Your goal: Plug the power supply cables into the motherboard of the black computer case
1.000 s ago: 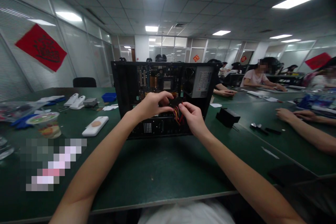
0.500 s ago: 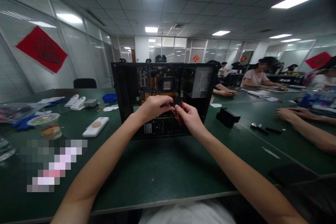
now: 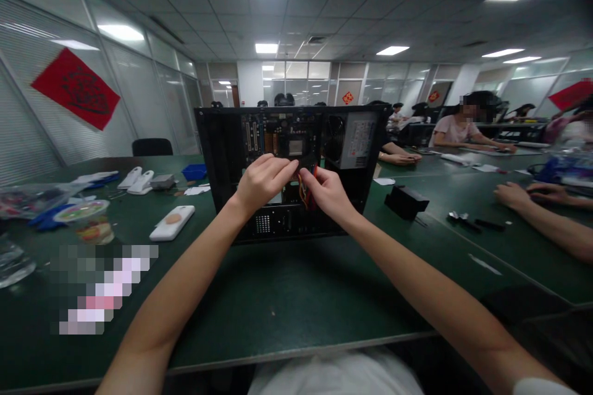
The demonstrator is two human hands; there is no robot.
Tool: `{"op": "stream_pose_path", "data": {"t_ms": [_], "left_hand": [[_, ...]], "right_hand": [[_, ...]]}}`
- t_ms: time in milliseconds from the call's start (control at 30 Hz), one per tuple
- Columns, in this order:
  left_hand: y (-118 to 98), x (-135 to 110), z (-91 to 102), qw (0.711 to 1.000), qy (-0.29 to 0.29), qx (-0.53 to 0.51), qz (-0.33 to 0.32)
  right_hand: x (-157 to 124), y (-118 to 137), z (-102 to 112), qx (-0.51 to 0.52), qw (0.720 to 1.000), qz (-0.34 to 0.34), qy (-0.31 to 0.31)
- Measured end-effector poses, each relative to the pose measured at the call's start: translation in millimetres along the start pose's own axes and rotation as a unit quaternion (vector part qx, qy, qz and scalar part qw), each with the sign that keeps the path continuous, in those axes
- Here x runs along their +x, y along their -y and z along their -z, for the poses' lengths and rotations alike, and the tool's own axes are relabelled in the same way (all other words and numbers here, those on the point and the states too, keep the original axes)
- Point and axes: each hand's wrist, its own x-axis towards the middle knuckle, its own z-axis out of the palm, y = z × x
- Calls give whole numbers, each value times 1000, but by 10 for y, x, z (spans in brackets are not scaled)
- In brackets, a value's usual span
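Note:
An open black computer case (image 3: pixel 214 179) stands upright on the green table (image 3: pixel 278 296) before me. Inside it show a motherboard (image 3: pixel 283 129) and, at upper right, a power supply (image 3: pixel 361 141). My right hand (image 3: pixel 330 196) is closed on a bundle of coloured cables (image 3: pixel 303 192), red, orange and yellow among them. My left hand (image 3: pixel 265 184) is closed in front of the lower motherboard, its fingertips almost meeting my right thumb. Whatever lies under the left fingers is hidden by the hand.
Left of the case lie a white device (image 3: pixel 172 223), a blue tray (image 3: pixel 194 172) and a lidded plastic cup (image 3: pixel 90 222). To the right are a black box-shaped part (image 3: pixel 406 202) and small dark pieces (image 3: pixel 464 221). Another person's hands (image 3: pixel 514 196) rest at far right.
My left hand has turned more palm-down, and its fingers now cover the spot beside the cables. The dark piece between my hands no longer shows. The view has shifted slightly.

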Motion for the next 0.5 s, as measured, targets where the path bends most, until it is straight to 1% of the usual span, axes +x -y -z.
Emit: {"op": "stream_pose_path", "data": {"t_ms": [100,167,200,233,267,333,367,433,500], "left_hand": [[55,-24,-23,1000,4,14,-6],[98,-38,-54,1000,-2,22,16],[121,-46,-70,999,-5,21,33],[144,-54,-86,999,-6,19,50],[163,-61,-101,998,-6,15,65],[188,-77,-140,996,-3,9,84],[191,-85,-166,996,4,10,88],[177,-100,-234,994,28,15,100],[148,-115,-314,989,66,14,132]], "right_hand": [[48,-86,120,-49,998,22,45],[65,-124,206,-100,993,49,28],[73,-135,243,-139,987,77,10],[85,-141,273,-187,975,116,-1],[104,-146,294,-242,957,161,2],[170,-159,305,-347,907,235,51],[216,-171,295,-387,882,256,79],[319,-206,254,-450,843,272,116],[409,-255,200,-500,813,263,138]]}}
